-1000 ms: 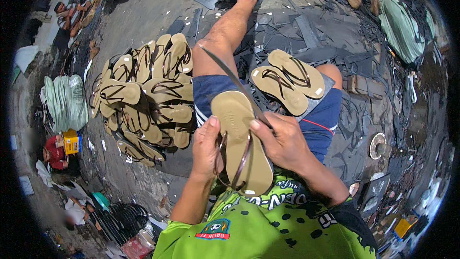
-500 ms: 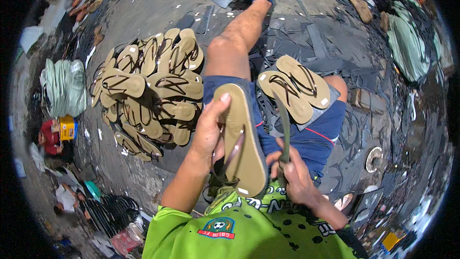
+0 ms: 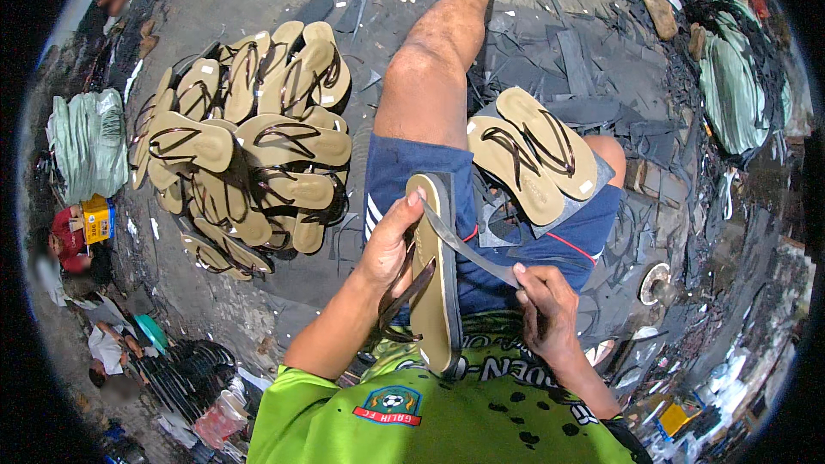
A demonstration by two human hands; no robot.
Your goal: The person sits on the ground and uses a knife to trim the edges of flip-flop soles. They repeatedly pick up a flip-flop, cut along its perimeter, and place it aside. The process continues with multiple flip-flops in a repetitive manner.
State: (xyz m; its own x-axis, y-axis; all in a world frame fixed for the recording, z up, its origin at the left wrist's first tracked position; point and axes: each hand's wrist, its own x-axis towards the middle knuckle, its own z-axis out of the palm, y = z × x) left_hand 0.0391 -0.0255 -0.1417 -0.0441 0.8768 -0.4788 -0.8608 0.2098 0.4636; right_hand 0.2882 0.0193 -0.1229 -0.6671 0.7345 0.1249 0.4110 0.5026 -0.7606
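My left hand (image 3: 387,247) is closed round a tan flip-flop (image 3: 436,314) with a dark brown strap. The flip-flop stands nearly upright, tilted so that its dark sole edge faces right. In my right hand (image 3: 550,305) is a thin, curved grey knife (image 3: 468,245). Its blade reaches across to the flip-flop's upper edge, close to my left thumb. The handle is hidden in my fingers. A pair of matching flip-flops (image 3: 537,159) rests on a grey sheet over my right thigh.
To the left lies a big heap of similar flip-flops (image 3: 292,142). Dark rubber scraps (image 3: 576,69) cover the floor ahead and to the right. Green-white sacks (image 3: 90,144) stand at both sides. A round ring-shaped object (image 3: 656,283) lies at the right. My outstretched leg (image 3: 434,69) crosses the middle.
The knife has swung from upright beside the flip-flop to slanting across onto its edge. My left hand has turned the flip-flop more edge-on. My view has shifted slightly.
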